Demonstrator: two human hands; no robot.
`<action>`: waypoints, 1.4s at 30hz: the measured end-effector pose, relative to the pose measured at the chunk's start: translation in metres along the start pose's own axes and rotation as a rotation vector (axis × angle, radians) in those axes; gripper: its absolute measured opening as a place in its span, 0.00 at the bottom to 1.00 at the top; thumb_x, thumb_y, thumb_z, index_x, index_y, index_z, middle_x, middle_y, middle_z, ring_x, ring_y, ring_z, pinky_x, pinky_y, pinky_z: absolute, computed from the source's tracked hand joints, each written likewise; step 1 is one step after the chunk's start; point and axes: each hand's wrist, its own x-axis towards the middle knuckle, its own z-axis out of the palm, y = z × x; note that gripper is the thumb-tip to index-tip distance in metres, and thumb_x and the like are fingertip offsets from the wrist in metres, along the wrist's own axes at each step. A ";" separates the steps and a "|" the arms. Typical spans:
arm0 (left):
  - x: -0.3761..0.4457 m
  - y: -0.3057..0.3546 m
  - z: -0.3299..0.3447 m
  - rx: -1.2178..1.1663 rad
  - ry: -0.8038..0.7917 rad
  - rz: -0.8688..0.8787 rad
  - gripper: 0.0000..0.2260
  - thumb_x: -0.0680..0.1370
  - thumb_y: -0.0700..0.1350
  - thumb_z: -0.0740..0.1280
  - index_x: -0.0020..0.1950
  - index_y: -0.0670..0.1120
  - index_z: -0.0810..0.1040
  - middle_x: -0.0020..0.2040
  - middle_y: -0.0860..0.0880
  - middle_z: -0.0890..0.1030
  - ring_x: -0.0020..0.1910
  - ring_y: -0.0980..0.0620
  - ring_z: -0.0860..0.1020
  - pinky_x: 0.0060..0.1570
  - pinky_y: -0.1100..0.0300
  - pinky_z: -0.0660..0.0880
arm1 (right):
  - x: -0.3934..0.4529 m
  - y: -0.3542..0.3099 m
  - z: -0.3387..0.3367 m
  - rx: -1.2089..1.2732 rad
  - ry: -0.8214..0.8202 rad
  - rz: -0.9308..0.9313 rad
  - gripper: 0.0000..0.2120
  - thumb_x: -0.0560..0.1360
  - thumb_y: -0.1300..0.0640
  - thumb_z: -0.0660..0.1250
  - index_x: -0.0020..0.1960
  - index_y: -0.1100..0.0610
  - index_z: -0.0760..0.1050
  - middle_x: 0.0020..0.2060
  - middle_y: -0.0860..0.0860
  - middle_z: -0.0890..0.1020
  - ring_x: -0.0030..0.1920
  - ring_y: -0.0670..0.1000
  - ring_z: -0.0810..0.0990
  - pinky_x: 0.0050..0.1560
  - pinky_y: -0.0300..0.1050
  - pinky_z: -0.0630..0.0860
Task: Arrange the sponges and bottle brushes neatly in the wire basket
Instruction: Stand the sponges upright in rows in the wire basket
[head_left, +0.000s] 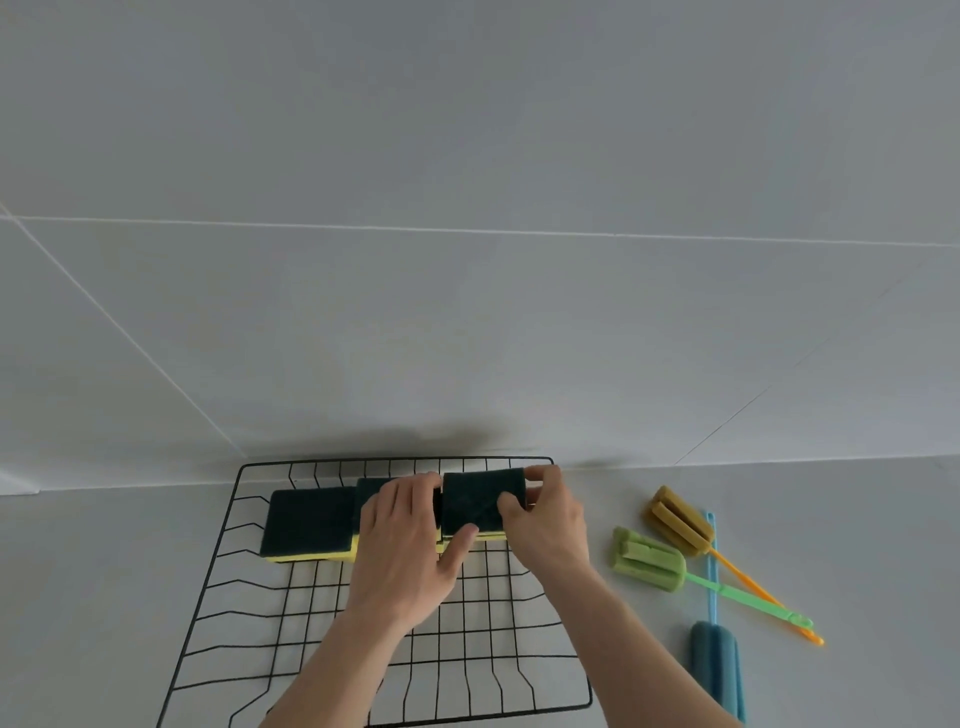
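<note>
Right hand (540, 514) is pinching a sponge (480, 501) at the basket's (228, 525) back right; left hand (410, 535) is resting flat on the middle sponge (373, 488), fingers spread, gripping nothing. Three brushes (652, 558) are lying outside, right of the basket. Risk: pushing the held sponge sideways could knock the row crooked or tip a sponge off its edge.

In front of me a pale grey counter (104, 597) runs from nine o'clock to three o'clock. It meets a white tiled wall (467, 130) at twelve o'clock, crossed by thin grout lines (467, 229).
</note>
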 end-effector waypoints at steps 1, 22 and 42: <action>0.000 -0.001 -0.001 -0.005 0.000 0.001 0.26 0.76 0.66 0.61 0.66 0.50 0.68 0.58 0.52 0.75 0.59 0.49 0.73 0.64 0.52 0.69 | 0.001 0.000 0.001 -0.040 -0.007 -0.017 0.18 0.76 0.55 0.67 0.65 0.52 0.70 0.49 0.50 0.83 0.49 0.54 0.82 0.49 0.48 0.77; 0.003 -0.005 0.005 0.270 -0.132 0.091 0.19 0.67 0.53 0.79 0.55 0.49 0.81 0.65 0.43 0.75 0.64 0.39 0.72 0.65 0.40 0.71 | 0.011 0.026 -0.006 -0.587 -0.038 -0.370 0.33 0.70 0.32 0.71 0.71 0.44 0.68 0.56 0.48 0.77 0.53 0.53 0.80 0.48 0.49 0.79; 0.010 -0.017 0.003 0.211 -0.096 0.097 0.41 0.61 0.49 0.81 0.70 0.48 0.67 0.67 0.46 0.71 0.68 0.42 0.68 0.71 0.45 0.64 | 0.014 0.028 0.006 -0.890 -0.015 -0.756 0.30 0.65 0.58 0.79 0.65 0.55 0.72 0.67 0.53 0.76 0.67 0.59 0.73 0.69 0.53 0.73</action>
